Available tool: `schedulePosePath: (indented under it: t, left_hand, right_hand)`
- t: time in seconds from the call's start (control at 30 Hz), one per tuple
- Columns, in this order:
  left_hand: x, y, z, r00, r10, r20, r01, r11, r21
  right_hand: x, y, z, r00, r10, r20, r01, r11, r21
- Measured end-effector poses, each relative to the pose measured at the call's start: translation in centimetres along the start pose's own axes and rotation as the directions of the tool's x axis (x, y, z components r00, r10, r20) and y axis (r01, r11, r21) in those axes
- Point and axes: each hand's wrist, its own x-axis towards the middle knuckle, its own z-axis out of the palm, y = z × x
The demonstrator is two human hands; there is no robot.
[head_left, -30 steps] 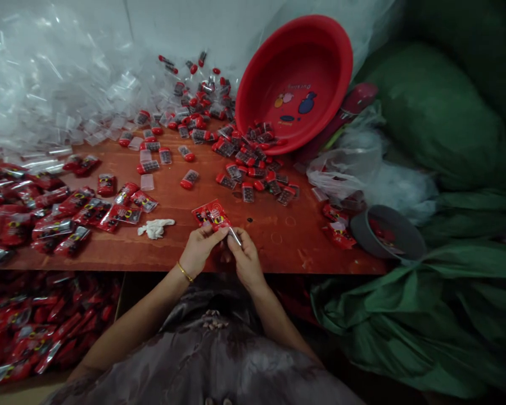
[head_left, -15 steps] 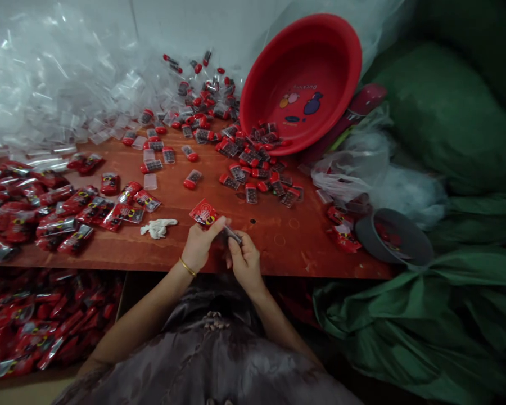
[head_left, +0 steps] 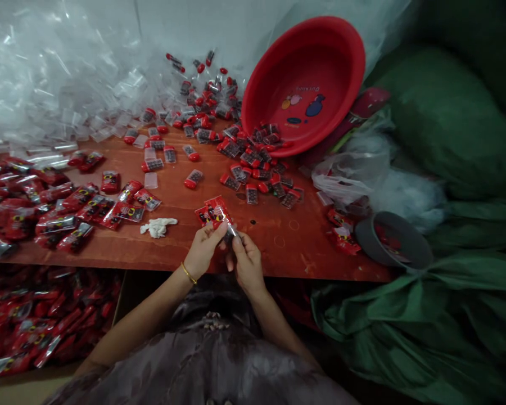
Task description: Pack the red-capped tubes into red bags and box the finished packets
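A red printed packet (head_left: 217,210) is pinched in my left hand (head_left: 204,247), its printed part standing out past the fingertips. My right hand (head_left: 248,261) closes on the packet's lower, clear end, where something dark shows. Both hands meet just above the front edge of the wooden table (head_left: 185,247). Beyond them lie small clear containers with red caps (head_left: 193,179), and a crumpled white piece (head_left: 159,227) is left of my left hand.
Filled red packets (head_left: 21,219) heap at the left, with more in a box (head_left: 37,320) below. Clear plastic pieces (head_left: 59,73) pile at the back left. A red basin (head_left: 307,73) leans at the back, a grey bowl (head_left: 375,242) stands right, beside green cloth (head_left: 459,315).
The packet has turned and tilted more upright between my hands, showing more of its red printed part. My hands have shifted slightly.
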Motion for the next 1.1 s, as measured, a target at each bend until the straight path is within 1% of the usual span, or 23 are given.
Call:
schedulePosePath:
  t: [0.1, 0.2, 0.27, 0.33, 0.43, 0.5, 0.53, 0.63, 0.7, 0.77, 0.83, 0.97, 1.03, 1.1]
  left_hand:
    - [-0.2, -0.7, -0.2, 1.0, 0.027, -0.012, -0.027, 1.0, -0.002]
    - [-0.7, -1.5, 0.2, 1.0, 0.002, 0.007, -0.002, 1.0, 0.009]
    - [-1.0, -1.8, 0.5, 0.999, -0.005, 0.031, 0.004, 1.0, 0.031]
    - [-1.2, -1.7, 0.7, 0.999, 0.029, 0.036, -0.03, 0.999, 0.038]
    - [-1.0, -1.0, 0.5, 0.996, 0.089, -0.007, -0.089, 0.995, -0.034]
    - [-0.7, -0.8, 0.3, 0.997, 0.078, -0.016, -0.079, 0.996, -0.045]
    - [-0.5, -0.8, 0.3, 0.998, 0.064, -0.009, -0.065, 0.997, -0.029]
    - [-0.5, -1.2, 0.6, 0.999, 0.039, 0.002, -0.039, 0.999, 0.006]
    - [-0.7, -1.4, 0.8, 1.0, 0.03, 0.001, -0.03, 1.0, 0.004]
    - [-0.7, -1.1, 0.8, 1.0, 0.007, -0.005, -0.007, 1.0, -0.016]
    - [-0.5, -0.5, 0.7, 1.0, -0.019, -0.025, 0.017, 0.999, -0.052]
    - [0.1, 0.6, 0.2, 0.992, -0.05, -0.118, 0.039, 0.994, -0.1]
    - [0.2, 0.7, -0.1, 0.987, -0.072, -0.142, 0.055, 0.991, -0.121]
    - [0.1, 0.5, -0.2, 0.988, -0.094, -0.121, 0.077, 0.987, -0.141]
  right_hand:
    - [-0.2, 0.0, 0.0, 1.0, -0.011, -0.022, 0.009, 0.996, -0.087]
    - [-0.1, 0.0, 0.0, 0.994, -0.024, -0.107, 0.004, 0.985, -0.174]
    - [0.1, 0.0, 0.1, 0.989, -0.037, -0.145, 0.009, 0.983, -0.183]
    - [0.3, -0.2, 0.2, 0.99, -0.033, -0.137, 0.014, 0.991, -0.135]
    - [0.3, -0.6, 0.4, 0.998, -0.017, -0.058, 0.013, 0.997, -0.071]
    - [0.2, -0.7, 0.4, 0.999, -0.022, -0.025, 0.02, 0.997, -0.08]
    - [0.1, -0.8, 0.4, 0.999, -0.032, -0.033, 0.028, 0.994, -0.102]
    - [0.1, -0.9, 0.3, 0.992, -0.07, -0.108, 0.045, 0.976, -0.215]
    - [0.3, -1.0, 0.3, 0.989, -0.074, -0.124, 0.04, 0.965, -0.257]
    - [0.5, -1.1, 0.4, 0.995, -0.054, -0.079, 0.035, 0.972, -0.234]
    - [0.7, -1.0, 0.3, 0.999, -0.033, 0.007, 0.034, 0.983, -0.178]
    - [0.9, -0.6, -0.3, 0.983, 0.007, 0.183, 0.001, 0.999, -0.043]
    - [1.0, -0.5, -0.8, 0.98, 0.019, 0.2, -0.009, 0.999, -0.05]
    - [1.1, -0.4, -1.0, 0.987, 0.028, 0.157, -0.013, 0.995, -0.1]
